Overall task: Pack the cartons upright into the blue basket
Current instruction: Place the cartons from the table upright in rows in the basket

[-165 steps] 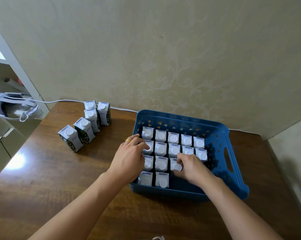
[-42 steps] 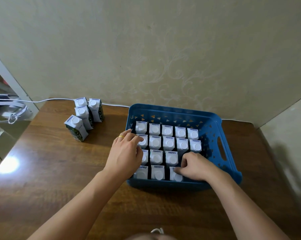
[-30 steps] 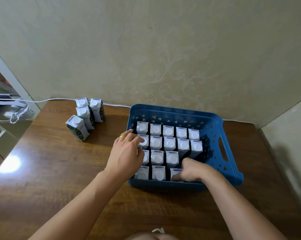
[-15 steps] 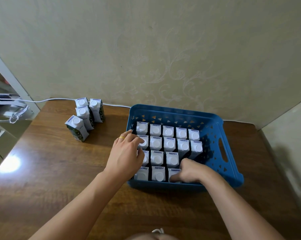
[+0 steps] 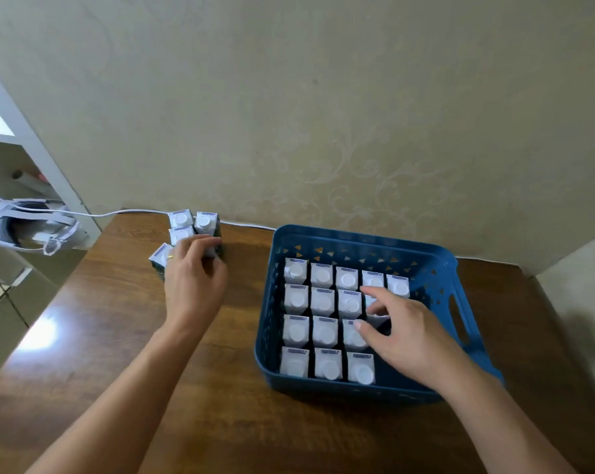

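Observation:
The blue basket [image 5: 357, 236] stands on the wooden table, right of centre. Several white-topped cartons [image 5: 323, 301] stand upright in rows inside it, filling its left and far part. My right hand [image 5: 409, 333] is inside the basket with fingers spread, fingertips on a carton [image 5: 374, 311] in the second row; the cartons under the palm are hidden. A few loose cartons [image 5: 205, 222] stand on the table to the basket's left. My left hand [image 5: 193, 285] lies over them, fingers curled around the middle carton [image 5: 179, 234].
A white headset [image 5: 25, 230] lies at the far left, and its white cable [image 5: 248, 225] runs along the wall behind the cartons. The wall stands just behind the basket. Bare basket floor shows by the right wall with its handle cut-out [image 5: 458, 319].
My left hand left the basket's left edge and went left to the loose cartons. My right hand moved from the front row up to the second and third rows.

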